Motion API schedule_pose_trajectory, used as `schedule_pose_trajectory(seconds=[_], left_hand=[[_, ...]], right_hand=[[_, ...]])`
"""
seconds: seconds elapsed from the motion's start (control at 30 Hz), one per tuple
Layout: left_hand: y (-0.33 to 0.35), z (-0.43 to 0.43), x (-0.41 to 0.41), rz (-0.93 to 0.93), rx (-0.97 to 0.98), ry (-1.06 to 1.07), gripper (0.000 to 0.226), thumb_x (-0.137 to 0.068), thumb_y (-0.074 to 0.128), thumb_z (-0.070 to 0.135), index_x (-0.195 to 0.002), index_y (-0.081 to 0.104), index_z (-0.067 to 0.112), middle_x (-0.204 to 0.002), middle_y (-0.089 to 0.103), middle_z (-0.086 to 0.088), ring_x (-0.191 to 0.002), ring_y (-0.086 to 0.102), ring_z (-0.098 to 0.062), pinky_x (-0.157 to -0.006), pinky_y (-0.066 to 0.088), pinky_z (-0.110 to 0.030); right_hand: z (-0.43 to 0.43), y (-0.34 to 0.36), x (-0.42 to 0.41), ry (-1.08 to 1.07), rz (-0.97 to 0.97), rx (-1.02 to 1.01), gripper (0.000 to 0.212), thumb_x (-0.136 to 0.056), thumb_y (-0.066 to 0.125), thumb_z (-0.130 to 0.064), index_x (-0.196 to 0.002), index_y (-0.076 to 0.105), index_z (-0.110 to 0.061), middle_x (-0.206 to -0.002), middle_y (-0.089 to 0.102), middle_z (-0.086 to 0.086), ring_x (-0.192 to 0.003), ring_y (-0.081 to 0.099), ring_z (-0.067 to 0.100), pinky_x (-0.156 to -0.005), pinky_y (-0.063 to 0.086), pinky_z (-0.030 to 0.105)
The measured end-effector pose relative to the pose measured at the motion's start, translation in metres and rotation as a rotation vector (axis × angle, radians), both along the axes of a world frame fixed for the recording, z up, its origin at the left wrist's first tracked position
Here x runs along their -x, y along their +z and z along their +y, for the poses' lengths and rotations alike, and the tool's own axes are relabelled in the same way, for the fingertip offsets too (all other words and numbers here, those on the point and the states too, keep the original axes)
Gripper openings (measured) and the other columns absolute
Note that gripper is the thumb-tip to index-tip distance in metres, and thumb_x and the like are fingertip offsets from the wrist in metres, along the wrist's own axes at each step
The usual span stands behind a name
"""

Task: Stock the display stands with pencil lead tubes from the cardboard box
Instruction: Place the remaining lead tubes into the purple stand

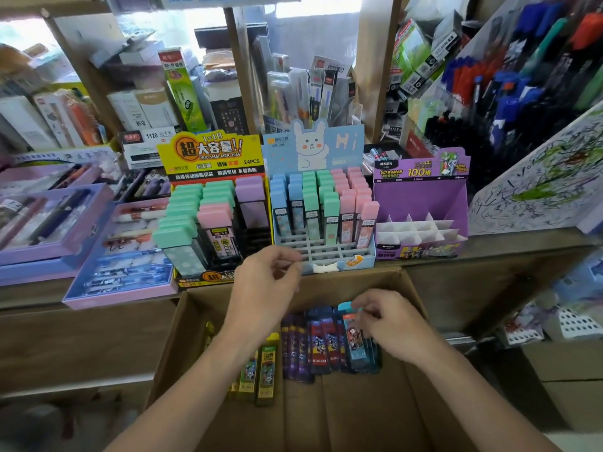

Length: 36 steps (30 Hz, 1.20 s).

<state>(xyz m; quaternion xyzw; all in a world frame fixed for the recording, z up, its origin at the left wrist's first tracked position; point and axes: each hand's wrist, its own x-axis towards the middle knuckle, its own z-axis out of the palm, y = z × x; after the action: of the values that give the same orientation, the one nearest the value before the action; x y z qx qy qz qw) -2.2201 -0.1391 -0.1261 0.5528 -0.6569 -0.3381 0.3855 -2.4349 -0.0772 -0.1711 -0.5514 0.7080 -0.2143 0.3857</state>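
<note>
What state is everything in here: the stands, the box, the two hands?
Cardboard box: open, tubes lying inside.
Purple stand: compartments empty.
Blue rabbit stand: back rows full, front rows empty.
Yellow stand: partly filled.
Left hand: loosely curled, holding nothing.
Right hand: pinches a blue-capped tube in the box.

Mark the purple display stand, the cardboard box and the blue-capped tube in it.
purple display stand (421, 197): head view, on its purple back wall.
cardboard box (352, 419): head view, on its bare floor.
blue-capped tube (354, 337): head view, on its printed body.
</note>
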Motion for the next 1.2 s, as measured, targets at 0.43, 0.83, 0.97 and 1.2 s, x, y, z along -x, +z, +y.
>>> schedule_pose_trajectory(seconds=[0.43,0.83,0.97,1.2], left_hand=[[-0.070,0.059,0.013,0.158,-0.546,-0.170,0.030,-0.090,0.073,0.005,-0.114,0.069,0.022,-0.107,0.074,0.005,-0.098,0.069,-0.007,-0.075,0.057,-0.014],[-0.078,0.061,0.021,0.448,-0.737,-0.291,0.053,-0.086,0.073,0.001,-0.132,0.060,0.024,-0.117,0.075,0.009,-0.110,0.071,-0.010,-0.095,0.060,-0.031],[-0.083,0.058,0.018,0.514,-0.761,-0.264,0.047,-0.084,0.071,-0.003,-0.118,0.065,0.028,-0.118,0.074,0.004,-0.109,0.072,-0.012,-0.088,0.060,-0.027],[-0.089,0.058,0.017,0.531,-0.804,-0.245,0.047,-0.084,0.068,-0.009,-0.117,0.070,0.025,-0.109,0.078,0.005,-0.104,0.074,-0.011,-0.085,0.060,-0.027]], right_hand=[[0.006,-0.002,-0.009,-0.202,-0.022,-0.266,0.018,-0.104,0.051,-0.017,-0.093,0.064,-0.024,-0.096,0.069,-0.002,-0.089,0.064,0.011,-0.067,0.047,0.027],[0.007,-0.009,-0.024,-0.391,-0.235,-0.405,0.027,-0.101,0.056,-0.011,-0.128,0.054,-0.016,-0.116,0.066,0.008,-0.106,0.064,0.022,-0.101,0.052,0.043],[0.005,-0.013,-0.025,-0.430,-0.302,-0.416,0.039,-0.097,0.064,-0.011,-0.134,0.052,-0.014,-0.122,0.065,0.009,-0.110,0.063,0.023,-0.096,0.053,0.041],[0.011,-0.019,-0.029,-0.348,-0.242,-0.384,0.036,-0.093,0.073,-0.024,-0.121,0.051,-0.018,-0.119,0.066,0.006,-0.110,0.065,0.023,-0.101,0.055,0.045]])
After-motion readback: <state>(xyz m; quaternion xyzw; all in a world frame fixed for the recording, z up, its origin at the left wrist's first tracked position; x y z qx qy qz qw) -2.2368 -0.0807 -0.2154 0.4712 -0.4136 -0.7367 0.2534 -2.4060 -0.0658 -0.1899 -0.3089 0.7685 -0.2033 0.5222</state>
